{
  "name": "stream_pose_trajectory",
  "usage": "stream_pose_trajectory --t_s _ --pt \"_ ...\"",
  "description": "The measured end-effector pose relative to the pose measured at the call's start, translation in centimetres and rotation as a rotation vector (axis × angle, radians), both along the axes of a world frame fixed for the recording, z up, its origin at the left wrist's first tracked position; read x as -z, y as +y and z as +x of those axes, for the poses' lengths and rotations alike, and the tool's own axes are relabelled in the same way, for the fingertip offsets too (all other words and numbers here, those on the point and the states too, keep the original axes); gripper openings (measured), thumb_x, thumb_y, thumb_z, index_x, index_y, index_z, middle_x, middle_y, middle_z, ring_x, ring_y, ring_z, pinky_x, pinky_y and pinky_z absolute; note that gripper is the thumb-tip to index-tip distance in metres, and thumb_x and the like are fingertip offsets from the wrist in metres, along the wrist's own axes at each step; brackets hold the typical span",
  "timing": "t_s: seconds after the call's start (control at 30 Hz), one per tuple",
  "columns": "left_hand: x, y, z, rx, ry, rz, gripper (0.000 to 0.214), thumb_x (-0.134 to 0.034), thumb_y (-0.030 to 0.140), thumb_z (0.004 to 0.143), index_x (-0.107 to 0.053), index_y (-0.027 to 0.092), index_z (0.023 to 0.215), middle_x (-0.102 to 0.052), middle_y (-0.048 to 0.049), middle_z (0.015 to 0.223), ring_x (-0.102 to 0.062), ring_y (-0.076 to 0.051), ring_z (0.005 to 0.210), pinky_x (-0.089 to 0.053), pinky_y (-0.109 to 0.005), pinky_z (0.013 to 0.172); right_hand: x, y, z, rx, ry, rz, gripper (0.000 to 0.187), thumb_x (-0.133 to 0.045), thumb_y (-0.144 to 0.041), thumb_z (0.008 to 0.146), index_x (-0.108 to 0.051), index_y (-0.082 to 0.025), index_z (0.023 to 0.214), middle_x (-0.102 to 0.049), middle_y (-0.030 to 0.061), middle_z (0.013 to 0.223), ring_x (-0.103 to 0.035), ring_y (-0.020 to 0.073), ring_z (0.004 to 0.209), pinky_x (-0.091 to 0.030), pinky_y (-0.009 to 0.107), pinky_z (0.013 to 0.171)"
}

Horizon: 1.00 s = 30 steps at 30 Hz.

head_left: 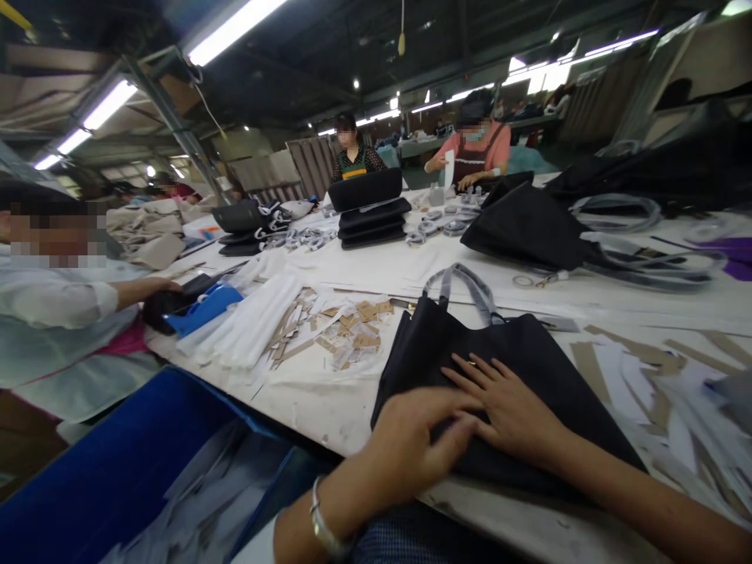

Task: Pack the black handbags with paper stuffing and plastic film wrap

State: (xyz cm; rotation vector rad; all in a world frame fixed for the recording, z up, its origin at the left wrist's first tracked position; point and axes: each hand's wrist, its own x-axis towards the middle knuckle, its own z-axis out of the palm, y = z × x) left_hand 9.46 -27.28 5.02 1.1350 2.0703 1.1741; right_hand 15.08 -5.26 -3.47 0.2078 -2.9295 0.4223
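Observation:
A black tote bag (pixel 529 352) lies on the white table in front of me, its handles (pixel 464 286) wrapped in clear plastic and pointing away from me. My right hand (pixel 511 407) presses flat on the front of the bag with its fingers spread; a ring shows on one finger. Just beside it, my left hand (pixel 417 435) hovers over or touches the bag's lower part, fingers bent and thumb apart from the index finger. Nothing shows in its grasp, and its fingertips come close to the right thumb.
Paper scraps (pixel 352 329) and white strips (pixel 252 321) lie left of the bag, more strips (pixel 663 392) right. A blue bin (pixel 135 446) holds waste at lower left. Stacked black bags (pixel 373 211) stand farther back. A person (pixel 64 305) works at left, two across the table.

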Motion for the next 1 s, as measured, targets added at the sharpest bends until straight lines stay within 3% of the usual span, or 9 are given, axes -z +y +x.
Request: stream_pose_trajectory --t_s 0.1,0.2,0.33,0.43,0.57,0.7,0.83,0.9,1.0 --pt "2.3 2.6 -4.7 -0.006 0.588 -0.144 0.049 -0.052 0.048 0.093 -0.053 0.026 0.137 -0.049 -0.0082 0.147 -0.042 -0.028 0.138 -0.031 -0.049 0.116 -0.5 0.9 0.3 -0.016 0.001 0.005 0.064 -0.048 -0.061 0.090 -0.041 -0.032 0.147 -0.044 0.0087 0.150 -0.039 0.0371 0.137 -0.031 0.063 0.109" --pt "5.9 3.5 -7.0 -0.089 0.837 -0.252 0.054 -0.046 0.051 0.095 -0.044 0.026 0.143 -0.034 -0.0084 0.157 -0.027 -0.029 0.146 -0.024 -0.054 0.118 -0.7 2.3 1.2 0.071 0.047 0.069 0.060 -0.047 -0.060 0.091 -0.042 -0.035 0.146 -0.042 0.0067 0.152 -0.040 0.0356 0.138 -0.026 0.062 0.112" --pt "7.6 2.7 -7.0 -0.110 0.866 -0.256 0.056 -0.041 0.053 0.096 -0.041 0.026 0.145 -0.030 -0.0088 0.158 -0.024 -0.027 0.147 -0.023 -0.052 0.119 -0.6 3.6 1.7 0.171 0.047 0.115 0.059 -0.048 -0.061 0.090 -0.047 -0.034 0.143 -0.037 0.0101 0.154 -0.039 0.0362 0.138 -0.028 0.061 0.111" --pt "7.2 2.7 -6.8 -0.116 0.848 -0.244 0.055 -0.041 0.054 0.096 -0.044 0.026 0.143 -0.032 -0.0086 0.157 -0.024 -0.027 0.147 -0.023 -0.051 0.119 -0.7 3.2 0.2 0.126 0.005 0.060 0.051 -0.043 -0.057 0.094 -0.056 -0.031 0.136 -0.052 0.0091 0.144 -0.046 0.0333 0.134 -0.033 0.059 0.109" --pt "6.2 2.3 -6.4 -0.132 0.793 -0.156 0.048 -0.048 0.049 0.095 -0.052 0.025 0.137 -0.043 -0.0078 0.151 -0.031 -0.025 0.144 -0.018 -0.051 0.121 -0.5 1.2 -2.5 -0.017 0.074 0.025 0.055 -0.043 -0.055 0.094 -0.049 -0.028 0.142 -0.045 0.0069 0.150 -0.040 0.0307 0.139 -0.031 0.057 0.113" --pt "5.2 -1.4 -4.3 -0.292 0.484 0.091 0.029 -0.051 0.033 0.096 -0.066 0.027 0.119 -0.067 -0.0040 0.125 -0.058 -0.020 0.121 -0.036 -0.043 0.114 0.8 0.0 -3.3 -0.074 0.066 0.070 0.062 -0.042 -0.058 0.094 -0.040 -0.028 0.148 -0.038 0.0067 0.153 -0.036 0.0314 0.141 -0.034 0.057 0.111" --pt "6.2 -6.2 -2.3 -0.710 -0.191 0.239 0.030 -0.059 0.041 0.090 -0.070 0.016 0.101 -0.073 -0.0090 0.095 -0.069 -0.017 0.077 -0.057 -0.028 0.068 1.8 0.4 -3.1 -0.051 0.097 0.107 0.063 -0.043 -0.059 0.093 -0.039 -0.028 0.148 -0.037 0.0059 0.154 -0.036 0.0318 0.140 -0.034 0.056 0.112" --pt "6.8 -7.4 -2.4 -0.835 -0.601 0.302 0.035 -0.061 0.043 0.090 -0.067 0.012 0.106 -0.072 -0.0115 0.099 -0.066 -0.011 0.067 -0.052 -0.020 0.055 1.9 0.5 -3.1 -0.049 0.102 0.122 0.064 -0.042 -0.060 0.093 -0.040 -0.026 0.148 -0.037 0.0067 0.154 -0.037 0.0321 0.140 -0.035 0.056 0.111" --pt "7.1 -7.3 -3.8 -0.930 -1.008 0.468 0.038 -0.059 0.044 0.092 -0.061 0.012 0.112 -0.067 -0.0150 0.119 -0.067 -0.010 0.074 -0.052 -0.015 0.055 1.7 0.5 -3.1 -0.049 0.104 0.148 0.065 -0.040 -0.060 0.093 -0.041 -0.024 0.148 -0.037 0.0080 0.154 -0.038 0.0316 0.140 -0.035 0.054 0.112"
